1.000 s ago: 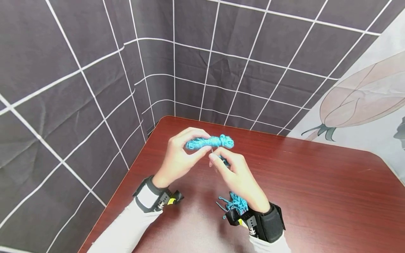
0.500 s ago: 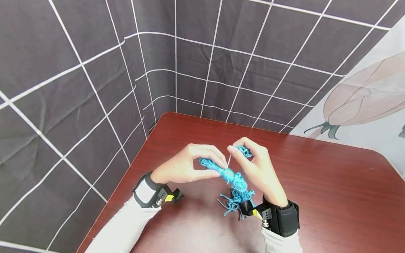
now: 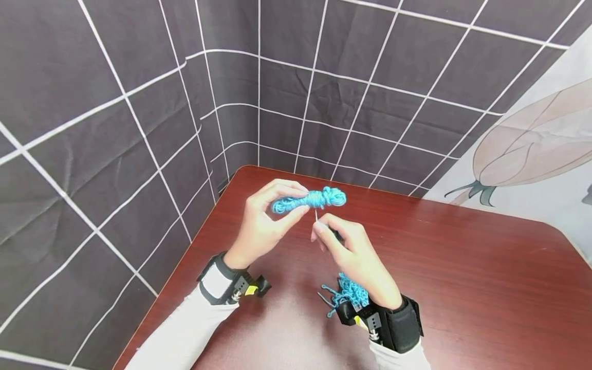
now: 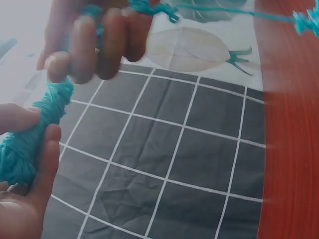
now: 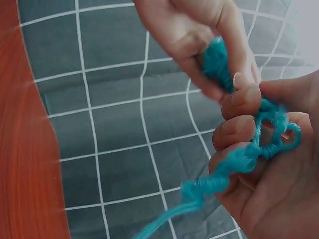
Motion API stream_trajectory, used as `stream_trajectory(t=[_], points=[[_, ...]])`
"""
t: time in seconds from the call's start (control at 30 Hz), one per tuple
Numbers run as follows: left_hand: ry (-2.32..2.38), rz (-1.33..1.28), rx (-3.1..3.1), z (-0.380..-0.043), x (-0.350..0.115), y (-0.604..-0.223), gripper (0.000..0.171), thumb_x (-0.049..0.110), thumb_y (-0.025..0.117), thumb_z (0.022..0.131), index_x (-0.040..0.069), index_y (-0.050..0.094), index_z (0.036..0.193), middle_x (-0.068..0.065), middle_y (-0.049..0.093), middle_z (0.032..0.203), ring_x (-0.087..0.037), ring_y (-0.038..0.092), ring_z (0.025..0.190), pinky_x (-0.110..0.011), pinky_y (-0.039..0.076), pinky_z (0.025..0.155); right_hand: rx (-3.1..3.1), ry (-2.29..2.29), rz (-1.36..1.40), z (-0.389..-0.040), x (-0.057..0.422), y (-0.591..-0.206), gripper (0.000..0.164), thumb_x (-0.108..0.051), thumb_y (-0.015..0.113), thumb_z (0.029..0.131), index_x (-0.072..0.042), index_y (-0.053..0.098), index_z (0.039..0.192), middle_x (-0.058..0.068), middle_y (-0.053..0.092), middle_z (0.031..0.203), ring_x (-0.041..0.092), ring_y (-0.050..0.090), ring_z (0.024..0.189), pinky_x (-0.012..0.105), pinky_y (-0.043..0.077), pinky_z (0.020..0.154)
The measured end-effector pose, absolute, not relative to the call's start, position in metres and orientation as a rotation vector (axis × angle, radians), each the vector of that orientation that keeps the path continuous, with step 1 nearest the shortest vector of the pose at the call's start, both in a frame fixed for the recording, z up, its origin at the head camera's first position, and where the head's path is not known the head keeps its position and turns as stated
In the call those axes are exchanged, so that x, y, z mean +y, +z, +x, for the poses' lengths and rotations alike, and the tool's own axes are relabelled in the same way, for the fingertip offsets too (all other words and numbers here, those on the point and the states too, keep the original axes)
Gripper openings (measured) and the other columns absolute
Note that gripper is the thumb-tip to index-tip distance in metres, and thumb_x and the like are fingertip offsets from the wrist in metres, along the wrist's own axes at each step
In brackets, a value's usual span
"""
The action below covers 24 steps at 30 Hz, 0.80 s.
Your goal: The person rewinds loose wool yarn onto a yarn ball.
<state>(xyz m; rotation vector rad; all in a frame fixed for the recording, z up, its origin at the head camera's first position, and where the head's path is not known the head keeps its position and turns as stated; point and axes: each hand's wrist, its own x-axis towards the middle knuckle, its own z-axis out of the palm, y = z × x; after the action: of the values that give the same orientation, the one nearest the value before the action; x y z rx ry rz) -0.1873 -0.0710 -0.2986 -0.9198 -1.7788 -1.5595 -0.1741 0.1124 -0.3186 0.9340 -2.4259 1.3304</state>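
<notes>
My left hand (image 3: 268, 218) grips one end of a wound bundle of turquoise yarn (image 3: 334, 197), thumb below and fingers above. The bundle lies roughly level over the table's far part, its looped end sticking out to the right. Just below it, my right hand (image 3: 349, 246) pinches a taut strand that runs up to the bundle's middle. In the right wrist view, a knotted length of the yarn (image 5: 239, 162) lies in the right palm under curled fingers (image 5: 238, 129) and trails out. A loose tangle of turquoise yarn (image 3: 349, 293) appears beneath the right wrist.
The reddish-brown table (image 3: 462, 277) extends far to the right. Dark cloth with a white grid (image 3: 231, 92) hangs along its left and far sides. A pale cloth with a flower print (image 3: 522, 149) hangs at the right. Each wrist wears a black camera strap (image 3: 398, 324).
The bundle tilted down to the right half a second ago and is now level and farther away. My right hand went up above it with the strand, then came back below it.
</notes>
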Motion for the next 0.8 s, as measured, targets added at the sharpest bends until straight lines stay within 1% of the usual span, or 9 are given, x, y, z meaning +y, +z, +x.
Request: stream_trajectory(t=[0.13, 0.2, 0.27, 0.37, 0.47, 0.57, 0.67, 0.73, 0.8], points=[[-1.453, -0.937, -1.835, -0.188, -0.069, -0.3, 0.023, -0.006, 0.072, 0.07, -0.007, 0.068, 0.093, -0.018, 0.066, 0.094, -0.021, 0.059, 0.093, -0.035, 0.053, 0.078, -2.422, 1.337, 0.89, -0.171, 0.113, -0.316, 0.016, -0.022, 0.051, 0.094, -0.018, 0.061, 0.082, -0.001, 0.051, 0.061, 0.007, 0.047, 0.055, 0.027, 0.044, 0.05], [-1.426, -0.959, -1.864, -0.188, -0.068, -0.301, 0.021, -0.004, 0.073, 0.071, -0.005, 0.068, 0.092, -0.017, 0.066, 0.093, -0.019, 0.059, 0.092, -0.035, 0.052, 0.078, -2.373, 1.346, 0.867, -0.171, 0.115, -0.314, 0.014, -0.02, 0.054, 0.092, -0.017, 0.061, 0.081, -0.001, 0.053, 0.062, 0.008, 0.048, 0.053, 0.026, 0.045, 0.048], [-1.397, -0.992, -1.902, -0.188, -0.067, -0.302, 0.019, -0.002, 0.073, 0.072, -0.004, 0.068, 0.09, -0.015, 0.066, 0.092, -0.018, 0.059, 0.091, -0.034, 0.052, 0.078, -2.299, 1.359, 0.838, -0.171, 0.118, -0.313, 0.011, -0.015, 0.058, 0.09, -0.014, 0.062, 0.08, -0.001, 0.053, 0.062, 0.01, 0.049, 0.051, 0.024, 0.043, 0.046], [-1.387, -1.076, -1.951, -0.188, -0.066, -0.303, 0.017, 0.0, 0.073, 0.072, -0.002, 0.069, 0.089, -0.013, 0.066, 0.091, -0.016, 0.059, 0.089, -0.033, 0.052, 0.077, -2.186, 1.351, 0.779, -0.173, 0.124, -0.312, 0.01, -0.01, 0.061, 0.087, -0.009, 0.063, 0.077, -0.002, 0.053, 0.062, 0.011, 0.045, 0.051, 0.023, 0.038, 0.045], [-1.42, -1.184, -1.979, -0.188, -0.067, -0.304, 0.017, 0.001, 0.073, 0.073, 0.0, 0.069, 0.089, -0.012, 0.066, 0.091, -0.014, 0.058, 0.089, -0.032, 0.052, 0.077, -2.12, 1.358, 0.715, -0.174, 0.131, -0.31, 0.007, -0.009, 0.063, 0.085, -0.007, 0.064, 0.078, -0.001, 0.051, 0.061, 0.01, 0.042, 0.051, 0.023, 0.034, 0.045], [-1.465, -1.296, -1.987, -0.188, -0.068, -0.304, 0.017, 0.001, 0.072, 0.073, 0.001, 0.069, 0.09, -0.01, 0.066, 0.091, -0.013, 0.058, 0.09, -0.03, 0.051, 0.076, -2.106, 1.367, 0.694, -0.176, 0.136, -0.309, 0.006, -0.008, 0.063, 0.085, -0.004, 0.065, 0.081, 0.001, 0.051, 0.061, 0.01, 0.041, 0.051, 0.024, 0.033, 0.046], [-1.528, -1.399, -1.962, -0.187, -0.069, -0.302, 0.016, 0.0, 0.072, 0.073, 0.001, 0.068, 0.089, -0.01, 0.067, 0.09, -0.013, 0.058, 0.09, -0.03, 0.051, 0.073, -2.146, 1.399, 0.694, -0.177, 0.139, -0.31, 0.008, -0.011, 0.061, 0.087, -0.005, 0.064, 0.083, 0.002, 0.052, 0.062, 0.011, 0.043, 0.053, 0.024, 0.034, 0.047], [-1.593, -1.432, -1.924, -0.186, -0.07, -0.301, 0.018, -0.003, 0.072, 0.071, -0.001, 0.067, 0.088, -0.012, 0.067, 0.09, -0.015, 0.059, 0.09, -0.031, 0.052, 0.072, -2.197, 1.435, 0.697, -0.179, 0.139, -0.311, 0.01, -0.014, 0.059, 0.089, -0.007, 0.064, 0.083, 0.002, 0.053, 0.065, 0.012, 0.044, 0.055, 0.025, 0.036, 0.049], [-1.687, -1.433, -1.867, -0.186, -0.07, -0.3, 0.019, -0.008, 0.071, 0.069, -0.004, 0.066, 0.087, -0.016, 0.066, 0.09, -0.018, 0.059, 0.09, -0.032, 0.053, 0.072, -2.235, 1.499, 0.714, -0.18, 0.138, -0.314, 0.012, -0.014, 0.056, 0.091, -0.007, 0.062, 0.084, 0.004, 0.055, 0.068, 0.013, 0.048, 0.057, 0.024, 0.04, 0.05]])
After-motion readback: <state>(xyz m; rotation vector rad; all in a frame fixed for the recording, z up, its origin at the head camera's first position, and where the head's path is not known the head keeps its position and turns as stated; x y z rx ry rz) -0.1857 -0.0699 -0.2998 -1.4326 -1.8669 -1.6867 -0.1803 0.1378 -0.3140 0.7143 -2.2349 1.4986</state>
